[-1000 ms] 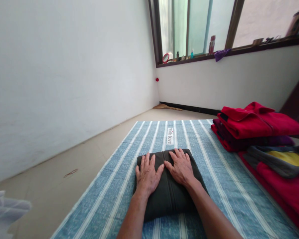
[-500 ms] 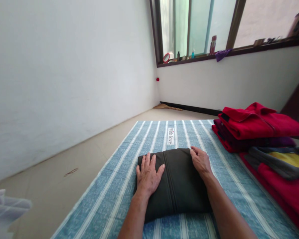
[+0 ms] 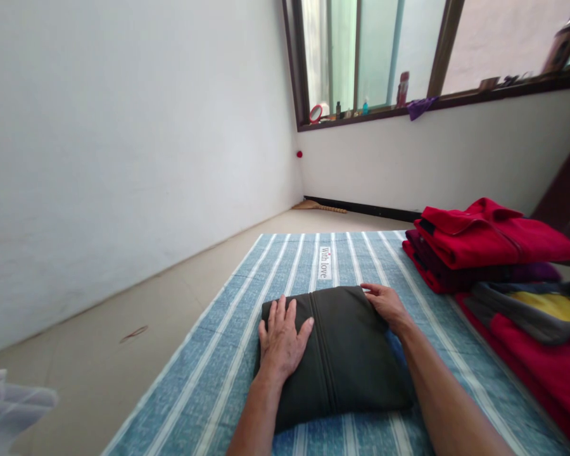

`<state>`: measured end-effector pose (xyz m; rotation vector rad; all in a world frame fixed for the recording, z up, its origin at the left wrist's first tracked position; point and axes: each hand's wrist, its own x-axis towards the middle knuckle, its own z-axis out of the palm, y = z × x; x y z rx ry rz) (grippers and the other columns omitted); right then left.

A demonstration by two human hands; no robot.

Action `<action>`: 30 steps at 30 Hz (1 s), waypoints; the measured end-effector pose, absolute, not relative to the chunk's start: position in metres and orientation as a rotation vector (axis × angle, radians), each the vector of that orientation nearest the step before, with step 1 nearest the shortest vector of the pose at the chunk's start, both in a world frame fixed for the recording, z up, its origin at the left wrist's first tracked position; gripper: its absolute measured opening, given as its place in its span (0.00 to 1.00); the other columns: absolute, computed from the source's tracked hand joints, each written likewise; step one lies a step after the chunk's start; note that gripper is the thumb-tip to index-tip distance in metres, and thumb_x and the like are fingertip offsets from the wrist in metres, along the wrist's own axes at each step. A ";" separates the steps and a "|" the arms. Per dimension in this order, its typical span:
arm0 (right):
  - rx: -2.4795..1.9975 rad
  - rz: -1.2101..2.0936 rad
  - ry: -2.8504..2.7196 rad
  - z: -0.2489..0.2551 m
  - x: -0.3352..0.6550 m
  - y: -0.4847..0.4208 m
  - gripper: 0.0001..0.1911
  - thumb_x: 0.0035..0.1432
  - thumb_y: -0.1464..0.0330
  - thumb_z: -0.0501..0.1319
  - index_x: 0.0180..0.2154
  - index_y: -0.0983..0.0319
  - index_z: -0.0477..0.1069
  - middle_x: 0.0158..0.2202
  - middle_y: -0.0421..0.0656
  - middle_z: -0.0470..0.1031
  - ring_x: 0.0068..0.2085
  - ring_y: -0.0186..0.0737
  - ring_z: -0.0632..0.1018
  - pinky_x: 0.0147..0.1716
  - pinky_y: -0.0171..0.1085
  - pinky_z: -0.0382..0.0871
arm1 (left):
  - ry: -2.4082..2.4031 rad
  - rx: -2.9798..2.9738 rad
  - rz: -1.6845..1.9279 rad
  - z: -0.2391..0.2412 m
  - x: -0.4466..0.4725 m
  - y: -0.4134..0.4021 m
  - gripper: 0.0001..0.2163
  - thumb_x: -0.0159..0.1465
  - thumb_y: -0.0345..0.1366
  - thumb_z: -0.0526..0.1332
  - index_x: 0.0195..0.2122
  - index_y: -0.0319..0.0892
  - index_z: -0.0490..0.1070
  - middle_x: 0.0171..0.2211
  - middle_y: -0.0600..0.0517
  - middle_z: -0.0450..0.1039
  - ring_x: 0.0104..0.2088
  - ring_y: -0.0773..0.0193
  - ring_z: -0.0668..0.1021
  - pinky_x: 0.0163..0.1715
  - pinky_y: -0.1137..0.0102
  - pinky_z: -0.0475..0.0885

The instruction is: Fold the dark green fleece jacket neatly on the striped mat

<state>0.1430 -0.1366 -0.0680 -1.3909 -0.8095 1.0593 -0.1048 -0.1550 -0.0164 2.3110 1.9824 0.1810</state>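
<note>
A dark jacket (image 3: 346, 348), folded into a rectangle with its zip running down the middle, lies on the blue-and-white striped bed cover (image 3: 218, 342). My left hand (image 3: 282, 339) rests flat on its left part, fingers spread. At the jacket's far right corner, my right hand (image 3: 387, 307) has its thumb and fingers closed on the edge; some of its fingertips are hidden there.
Folded red and purple clothes (image 3: 494, 234) are stacked at the right. Nearer lies a red garment with a grey and yellow one (image 3: 541, 323). Pale cloth (image 3: 14, 402) shows at the lower left. Beyond the bed are tiled floor, walls and a window sill (image 3: 375, 114) holding small items.
My right hand's fingers have shifted slightly at the corner, and the jacket's near right part has spread outward a little. My left hand stays flat in place.
</note>
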 end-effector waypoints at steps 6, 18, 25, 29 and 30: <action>-1.372 1.232 -0.916 -0.058 0.151 -0.131 0.17 0.45 0.72 0.65 0.41 0.65 0.75 0.23 0.39 0.76 0.21 0.31 0.72 0.18 0.29 0.64 | 1.989 2.311 0.209 -0.018 -0.105 -0.155 0.27 0.67 0.49 0.45 0.64 0.43 0.53 0.68 0.47 0.42 0.67 0.52 0.48 0.61 0.48 0.48; -1.336 1.214 -0.979 -0.063 0.155 -0.119 0.11 0.42 0.68 0.64 0.32 0.64 0.74 0.18 0.36 0.70 0.17 0.28 0.67 0.15 0.28 0.57 | 1.966 2.301 0.241 -0.019 -0.106 -0.153 0.27 0.67 0.49 0.46 0.64 0.42 0.54 0.68 0.46 0.43 0.67 0.52 0.48 0.61 0.47 0.48; -1.353 1.140 -0.918 -0.064 0.152 -0.117 0.08 0.39 0.70 0.63 0.27 0.63 0.73 0.17 0.36 0.71 0.19 0.31 0.69 0.18 0.30 0.62 | 1.966 2.304 0.248 -0.020 -0.106 -0.153 0.27 0.67 0.49 0.46 0.64 0.43 0.54 0.68 0.47 0.43 0.67 0.52 0.48 0.61 0.47 0.48; -1.373 1.084 -0.874 -0.064 0.151 -0.116 0.07 0.39 0.69 0.63 0.26 0.63 0.73 0.17 0.37 0.72 0.19 0.33 0.71 0.19 0.31 0.63 | 1.961 2.312 0.240 -0.019 -0.106 -0.154 0.27 0.67 0.49 0.47 0.64 0.43 0.53 0.68 0.47 0.43 0.67 0.53 0.48 0.61 0.48 0.48; -1.373 1.071 -0.870 -0.065 0.151 -0.116 0.07 0.39 0.69 0.63 0.26 0.63 0.73 0.18 0.37 0.72 0.20 0.33 0.71 0.19 0.31 0.63 | 1.958 2.316 0.239 -0.019 -0.106 -0.154 0.27 0.67 0.49 0.47 0.64 0.43 0.54 0.68 0.47 0.43 0.67 0.53 0.47 0.61 0.47 0.48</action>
